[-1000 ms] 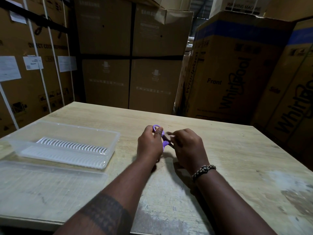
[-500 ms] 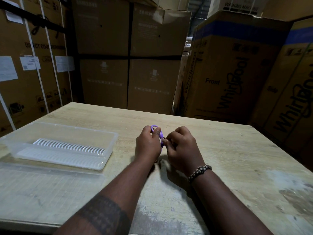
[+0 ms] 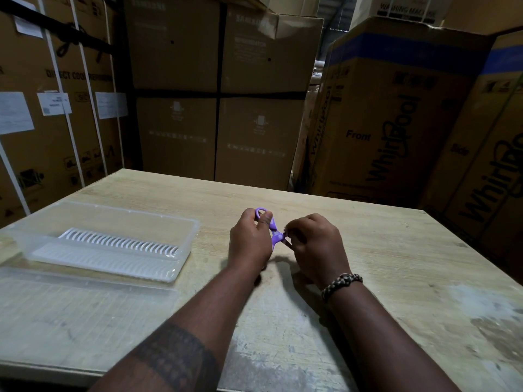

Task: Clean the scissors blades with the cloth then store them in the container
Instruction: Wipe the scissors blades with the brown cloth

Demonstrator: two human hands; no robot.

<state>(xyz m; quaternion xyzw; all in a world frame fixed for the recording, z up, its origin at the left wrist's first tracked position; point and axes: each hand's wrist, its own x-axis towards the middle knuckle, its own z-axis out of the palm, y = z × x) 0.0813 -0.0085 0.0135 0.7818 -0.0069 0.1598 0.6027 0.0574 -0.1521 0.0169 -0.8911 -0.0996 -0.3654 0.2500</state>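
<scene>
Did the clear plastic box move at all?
No. The container stays put by the left edge of the table, just as far from the table's back corner as before.

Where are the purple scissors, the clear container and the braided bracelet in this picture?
purple scissors (image 3: 276,236): head view, on the purple handle near the pivot.
clear container (image 3: 113,219): head view, on its far wall.
braided bracelet (image 3: 341,282): head view, on the band at the right wrist.

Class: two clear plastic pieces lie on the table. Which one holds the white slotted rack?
The deeper container, farther from the person: the rack sits inside it, while the flat lid in front has none.
</scene>
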